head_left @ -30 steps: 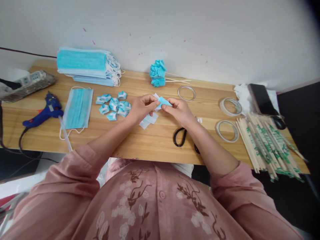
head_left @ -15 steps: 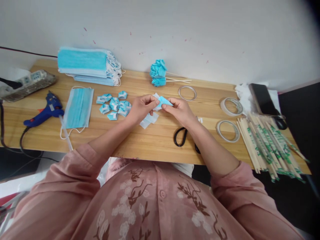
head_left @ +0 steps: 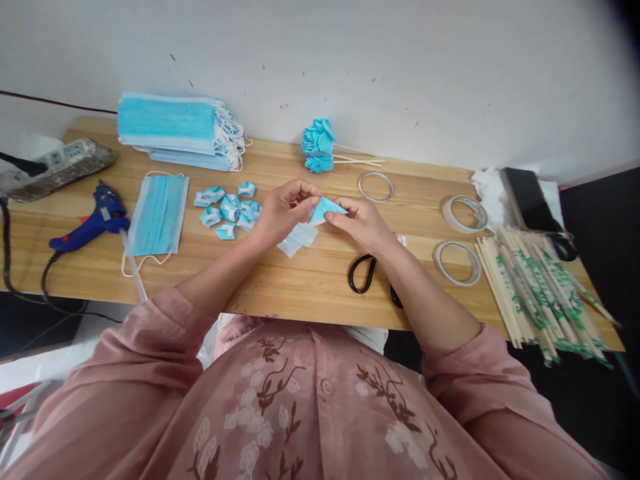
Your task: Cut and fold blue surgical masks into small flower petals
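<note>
Between my two hands is a small blue piece of mask fabric (head_left: 324, 211), folded into a triangle. My left hand (head_left: 286, 210) pinches its left side between thumb and fingers. At its right corner my right hand (head_left: 364, 220) is closed on the same piece, thumb on top. Pale, flat fabric pieces (head_left: 298, 239) lie on the table just below. To the left of my left hand sit several small folded blue pieces (head_left: 229, 208) with white strips on them. Black-handled scissors (head_left: 362, 275) lie partly hidden under my right wrist.
A stack of blue masks (head_left: 167, 120), a single mask (head_left: 159, 217), a blue glue gun (head_left: 93, 220) and a power strip (head_left: 67, 163) occupy the left. Blue fabric flowers on sticks (head_left: 319, 140) lie behind. Rightward are tape rolls (head_left: 457, 263), wrapped chopsticks (head_left: 543, 293) and a phone (head_left: 527, 197).
The piece in my hands now shows as a blue triangle; the pale part that stuck out at its upper left no longer shows. My left fingers have lifted slightly.
</note>
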The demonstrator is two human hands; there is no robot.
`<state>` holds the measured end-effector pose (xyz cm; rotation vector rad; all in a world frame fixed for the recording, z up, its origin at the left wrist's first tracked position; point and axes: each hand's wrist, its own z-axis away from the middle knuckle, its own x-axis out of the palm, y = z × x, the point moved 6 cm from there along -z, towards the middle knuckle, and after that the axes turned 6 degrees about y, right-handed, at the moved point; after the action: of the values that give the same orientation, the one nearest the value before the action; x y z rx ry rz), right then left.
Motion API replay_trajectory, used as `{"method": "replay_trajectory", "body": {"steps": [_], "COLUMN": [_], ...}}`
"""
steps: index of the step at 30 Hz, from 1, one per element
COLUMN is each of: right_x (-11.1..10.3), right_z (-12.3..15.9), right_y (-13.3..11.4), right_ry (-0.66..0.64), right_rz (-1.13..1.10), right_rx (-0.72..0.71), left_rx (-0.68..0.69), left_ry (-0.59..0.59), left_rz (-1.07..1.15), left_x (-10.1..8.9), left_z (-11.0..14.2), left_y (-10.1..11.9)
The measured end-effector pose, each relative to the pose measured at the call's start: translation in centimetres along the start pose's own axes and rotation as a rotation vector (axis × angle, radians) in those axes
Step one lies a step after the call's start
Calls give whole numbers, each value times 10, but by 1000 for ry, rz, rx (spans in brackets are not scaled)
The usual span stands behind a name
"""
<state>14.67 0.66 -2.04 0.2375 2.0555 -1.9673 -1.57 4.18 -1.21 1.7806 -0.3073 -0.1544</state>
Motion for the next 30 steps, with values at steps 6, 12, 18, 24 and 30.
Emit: {"method": "replay_trajectory", "body": {"steps": [6,12,18,24,30], "right_x": [-1,0,1,1,1], "right_z": [0,-1,-1,-1,-3], "right_y": [-7,-7,-2,-1,1], "right_ry": [-28,-24,-36,-29,-22], "right_rz": [75,95,95,93,89], "right_rx": [-42,-44,-56,-38,-37], "left_rx": [36,-61,-98,-112,-136], "left_ry": [30,-39,-54,-42,-31], "left_rz": [-64,-116,-194,-200,-210], "left_x": [-9,-2,1,1,2], "left_z": [-5,-1,2,2,2], "left_y": [1,2,0,1,3]}}
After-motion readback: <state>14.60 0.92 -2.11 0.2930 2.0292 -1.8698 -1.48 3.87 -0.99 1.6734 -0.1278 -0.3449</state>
